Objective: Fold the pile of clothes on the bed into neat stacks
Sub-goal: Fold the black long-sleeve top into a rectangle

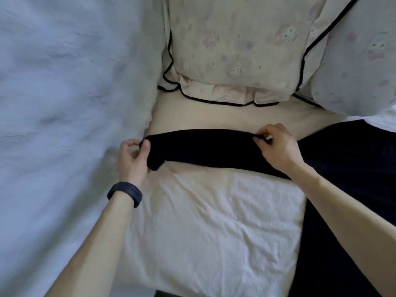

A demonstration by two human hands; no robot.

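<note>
A black garment (203, 147) lies stretched across the middle of the bed, and its dark cloth runs on down the right side. My left hand (134, 157) pinches its left end between thumb and fingers; a dark band is on that wrist. My right hand (276, 144) pinches the upper edge of the garment further right. Under the black cloth, nearer to me, lies a flat white garment (214, 221), creased and roughly rectangular.
A cream pillow (231, 50) with a pale print and black piping sits at the head of the bed, a second one (360, 61) to its right. A rumpled white duvet (64, 93) fills the left side. A strip of cream sheet (214, 116) shows between pillow and garment.
</note>
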